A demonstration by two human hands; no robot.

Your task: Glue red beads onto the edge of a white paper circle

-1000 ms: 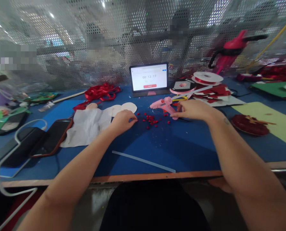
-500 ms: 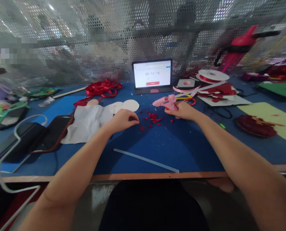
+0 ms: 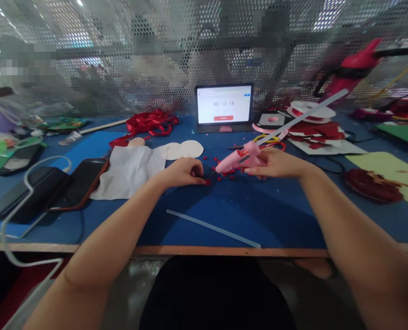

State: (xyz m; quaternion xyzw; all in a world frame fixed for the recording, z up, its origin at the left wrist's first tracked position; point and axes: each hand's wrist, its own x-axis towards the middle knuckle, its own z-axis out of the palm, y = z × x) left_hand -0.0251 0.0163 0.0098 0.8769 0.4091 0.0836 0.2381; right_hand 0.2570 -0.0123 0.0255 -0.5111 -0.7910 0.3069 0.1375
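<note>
Right hand: your right hand [image 3: 272,164] closes around the pink hot glue gun [image 3: 238,158], fingers pressed together on its body.
Glue gun: it sits in your right hand, tilted, with its nozzle toward your left hand and a long clear glue stick [image 3: 303,114] running up and right from its back.
Left hand: your left hand [image 3: 183,173] lies left of the glue gun, fingers curled and tips down; you cannot tell whether they pinch anything.
Red bits: the small red bits [image 3: 222,170] lie scattered under and around the glue gun's nozzle, one just at your left fingertips.
Loose stick: a second glue stick [image 3: 212,228] lies on the blue table [image 3: 275,220], nearer you than the glue gun.
Left of the glue gun: white fabric [image 3: 126,172], round paper discs [image 3: 181,149], and two phones [image 3: 80,183] beyond it.
Right of the glue gun: yellow-handled scissors [image 3: 267,140], red felt pieces [image 3: 313,130], a dark red round piece [image 3: 372,185].
Beyond the glue gun: a tablet [image 3: 223,104] showing a timer, a tangle of red ribbon [image 3: 149,123], a ribbon spool [image 3: 312,109], a perforated metal screen [image 3: 121,55].
</note>
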